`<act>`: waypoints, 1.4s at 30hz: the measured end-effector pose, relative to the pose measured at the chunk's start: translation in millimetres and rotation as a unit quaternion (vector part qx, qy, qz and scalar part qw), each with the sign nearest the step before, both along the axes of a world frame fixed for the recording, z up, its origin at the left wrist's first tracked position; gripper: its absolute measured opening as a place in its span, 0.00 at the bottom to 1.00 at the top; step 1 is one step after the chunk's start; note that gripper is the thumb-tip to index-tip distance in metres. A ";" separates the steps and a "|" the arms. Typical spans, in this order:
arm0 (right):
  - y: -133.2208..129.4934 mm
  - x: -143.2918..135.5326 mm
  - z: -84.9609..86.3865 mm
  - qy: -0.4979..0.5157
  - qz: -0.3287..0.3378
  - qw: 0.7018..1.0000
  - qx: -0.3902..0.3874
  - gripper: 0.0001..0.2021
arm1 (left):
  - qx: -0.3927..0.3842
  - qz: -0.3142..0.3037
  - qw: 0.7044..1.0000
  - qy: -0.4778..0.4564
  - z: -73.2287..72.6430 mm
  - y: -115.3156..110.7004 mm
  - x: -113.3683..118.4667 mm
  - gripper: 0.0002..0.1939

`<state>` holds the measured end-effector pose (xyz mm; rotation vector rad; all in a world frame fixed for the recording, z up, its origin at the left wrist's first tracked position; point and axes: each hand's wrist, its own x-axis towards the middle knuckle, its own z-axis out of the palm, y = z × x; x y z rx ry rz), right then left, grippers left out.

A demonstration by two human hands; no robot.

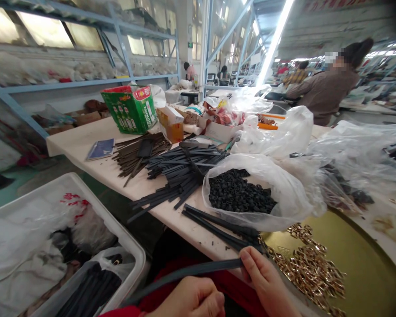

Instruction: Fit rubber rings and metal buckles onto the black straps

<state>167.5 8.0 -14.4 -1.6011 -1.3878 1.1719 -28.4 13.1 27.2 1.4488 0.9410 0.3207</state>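
A long dark grey strap stretches across my lap, bowing down toward the lower left. My right hand pinches its right end between thumb and fingers, close to the table's front edge. Below the strap, my left hand is curled closed, and what its fingers hold, if anything, is hidden. Just beyond my right hand lie several dark straps in a loose bundle. To the right, a gold-coloured round tray bears a heap of gold metal buckles. Small black loops fill an open clear plastic bag.
More dark straps and brown strips are piled on the table. A green carton, a small box and plastic bags stand behind. At left is a white bin. A person sits at the back right.
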 end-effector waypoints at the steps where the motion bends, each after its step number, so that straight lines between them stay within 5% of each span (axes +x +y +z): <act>1: 3.4 1.2 1.5 -0.024 0.010 1.000 0.015 0.21 | 0.096 0.001 0.995 0.023 2.2 2.4 -1.9 0.20; 5: 17.4 3.8 9.3 -0.121 0.040 0.989 0.078 0.19 | 0.336 0.062 0.936 0.086 8.0 27.7 -1.0 0.13; 11: 34.5 9.7 20.3 -0.234 0.126 0.949 0.170 0.16 | 0.373 -0.066 0.909 0.174 6.5 57.6 10.7 0.14; 15: 64.3 24.7 31.0 -0.259 0.138 0.943 0.156 0.15 | 0.192 -0.096 0.968 0.126 1.8 71.9 11.6 0.12; 18: 107.5 43.0 32.3 -0.334 0.092 0.924 0.162 0.10 | -0.037 -0.018 0.999 0.011 0.2 82.5 13.8 0.14; 22: 159.4 52.1 14.1 -0.440 0.084 0.882 0.149 0.05 | -0.231 0.106 0.961 -0.109 -2.3 88.3 21.1 0.10; 26: 172.2 44.5 -6.0 -0.434 0.097 0.883 0.147 0.06 | -0.297 0.136 0.933 -0.152 -7.5 83.7 23.4 0.11; 36: 132.7 47.3 6.2 -0.258 -0.006 0.951 0.170 0.08 | -0.233 0.129 0.954 -0.137 3.5 62.7 16.5 0.12; 39: 101.3 33.0 9.7 -0.057 -0.051 0.992 0.100 0.12 | -0.131 0.105 0.981 -0.094 4.6 56.0 18.6 0.13; 42: 72.5 12.7 13.6 0.201 -0.110 0.973 0.015 0.14 | -0.035 0.097 0.992 -0.068 1.1 50.2 22.7 0.15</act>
